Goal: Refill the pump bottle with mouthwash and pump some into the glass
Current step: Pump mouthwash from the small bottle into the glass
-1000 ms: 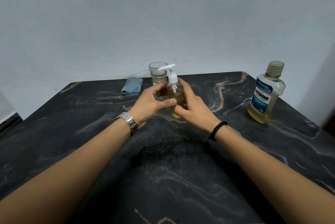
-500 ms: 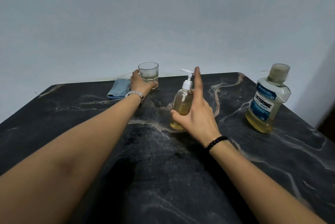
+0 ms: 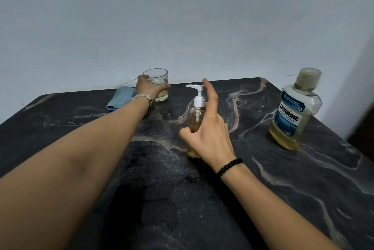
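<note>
A clear pump bottle (image 3: 195, 116) with yellow liquid and a white pump head stands upright mid-table. My right hand (image 3: 208, 128) holds it from the right, thumb on its near side, index finger raised straight beside the pump head. A short clear glass (image 3: 159, 79) with a little pale liquid stands at the table's far edge, left of the bottle. My left hand (image 3: 148, 88) grips it around its near side. A capped Listerine mouthwash bottle (image 3: 294, 112), partly full of yellow liquid, stands at the right.
A folded blue cloth (image 3: 120, 99) lies at the far left, just beside the glass and partly behind my left wrist. The dark marble table (image 3: 202, 199) ends at a grey wall behind; its right edge runs close past the mouthwash bottle.
My left hand left the pump bottle and reached back-left to grip the glass. My right hand stayed on the bottle and raised its index finger. The bottle's spout now points left.
</note>
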